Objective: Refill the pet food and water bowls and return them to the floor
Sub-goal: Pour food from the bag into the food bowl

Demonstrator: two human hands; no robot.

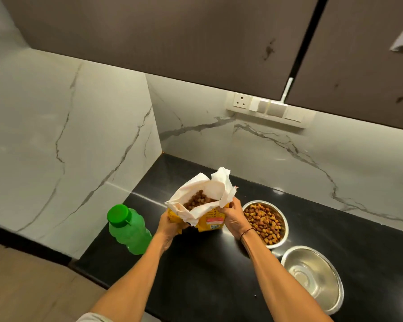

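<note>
Kibble bag [205,213] is the thing you've got in both hands right now, standing upright on the black countertop [196,275] near the far left corner where the marble-look backsplash [277,159] turns. It's a yellow bag with a white inner lining, and the top is wide open so you can see brown kibble [197,201] inside. Your left hand [170,225] is wrapped around the left side of the bag, fingers curled closed on it, and your right hand [234,217] is gripping the right side up by the torn white edge, also closed on the bag. There's a thin dark band on your right wrist. Just right of the bag, partly behind your right hand, sits the steel food bowl [266,223], already full of mixed brown and tan kibble. Nearer to you and a bit further right is the second steel bowl [312,278], and it looks shiny and bare inside, can't really tell if there's any water in it. Over on the left of the bag stands a green plastic bottle [127,230] with its green cap on, close to the counter's left edge. Up on the wall there's a socket and switch strip [269,108] under the dark upper cabinets [172,36].
</note>
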